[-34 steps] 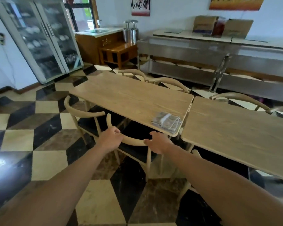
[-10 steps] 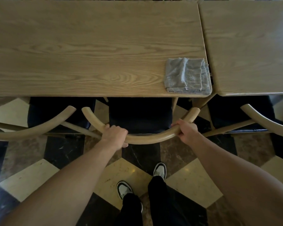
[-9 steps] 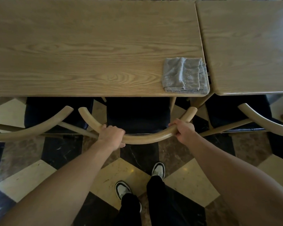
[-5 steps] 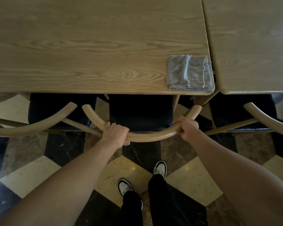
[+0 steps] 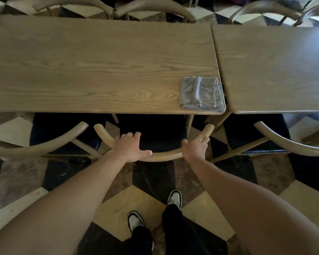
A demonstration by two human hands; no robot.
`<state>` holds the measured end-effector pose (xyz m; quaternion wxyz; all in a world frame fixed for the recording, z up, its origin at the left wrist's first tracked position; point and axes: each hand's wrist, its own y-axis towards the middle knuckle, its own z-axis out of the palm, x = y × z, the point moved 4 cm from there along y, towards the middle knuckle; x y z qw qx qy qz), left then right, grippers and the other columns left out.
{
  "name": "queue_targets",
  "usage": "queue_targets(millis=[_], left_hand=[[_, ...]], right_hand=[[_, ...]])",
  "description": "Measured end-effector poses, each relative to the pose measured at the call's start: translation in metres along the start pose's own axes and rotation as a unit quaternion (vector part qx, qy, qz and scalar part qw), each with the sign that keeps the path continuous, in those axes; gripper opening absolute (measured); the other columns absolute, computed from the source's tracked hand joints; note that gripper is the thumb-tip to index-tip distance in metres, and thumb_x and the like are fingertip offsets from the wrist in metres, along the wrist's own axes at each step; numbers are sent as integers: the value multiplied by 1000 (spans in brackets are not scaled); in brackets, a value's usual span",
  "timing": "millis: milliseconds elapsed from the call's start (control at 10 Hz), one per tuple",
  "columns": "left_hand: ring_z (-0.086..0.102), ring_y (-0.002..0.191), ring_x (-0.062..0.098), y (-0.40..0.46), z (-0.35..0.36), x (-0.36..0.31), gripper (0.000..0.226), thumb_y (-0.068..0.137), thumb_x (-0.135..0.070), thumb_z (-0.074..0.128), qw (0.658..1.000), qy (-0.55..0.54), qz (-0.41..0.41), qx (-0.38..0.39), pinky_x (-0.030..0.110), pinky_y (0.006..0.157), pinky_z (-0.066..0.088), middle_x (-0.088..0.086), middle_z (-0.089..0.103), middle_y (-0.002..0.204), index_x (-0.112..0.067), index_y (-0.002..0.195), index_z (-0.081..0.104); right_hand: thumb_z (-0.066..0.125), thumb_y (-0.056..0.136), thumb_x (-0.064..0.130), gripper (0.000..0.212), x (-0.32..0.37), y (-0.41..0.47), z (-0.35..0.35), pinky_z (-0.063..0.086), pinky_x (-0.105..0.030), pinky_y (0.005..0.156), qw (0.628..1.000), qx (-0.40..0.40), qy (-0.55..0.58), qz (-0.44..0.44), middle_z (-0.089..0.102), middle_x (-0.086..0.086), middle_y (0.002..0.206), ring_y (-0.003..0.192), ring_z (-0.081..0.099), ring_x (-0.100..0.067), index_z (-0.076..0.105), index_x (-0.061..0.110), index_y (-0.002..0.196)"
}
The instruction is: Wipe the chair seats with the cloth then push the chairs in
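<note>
My arms are bare to the frame's edge, no sleeves, watch or rings showing on my left hand (image 5: 130,147) or right hand (image 5: 194,148). Below, I wear black trousers (image 5: 175,234) and black-and-white sneakers (image 5: 175,198) with pale toe caps.

Two wooden tables (image 5: 103,67) are seen side by side, one folded grey cloth (image 5: 201,93) is laid on the left one, seven chairs (image 5: 162,156) are counted, and two hands (image 5: 129,148) and two shoes (image 5: 134,220) are shown
</note>
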<state>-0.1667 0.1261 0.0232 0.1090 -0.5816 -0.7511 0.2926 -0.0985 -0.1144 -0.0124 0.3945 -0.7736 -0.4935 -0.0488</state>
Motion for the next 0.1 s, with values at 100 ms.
queue_targets(millis=[100], left_hand=[[44, 136, 33, -18, -9, -5, 99, 82, -78, 53, 1000, -9, 7, -1, 50, 109, 40, 12, 42, 153, -19, 156, 25]], right_hand=[[53, 98, 41, 76, 10, -32, -18, 16, -56, 124, 992, -9, -89, -88, 3, -19, 170, 155, 4, -42, 20, 13, 160]])
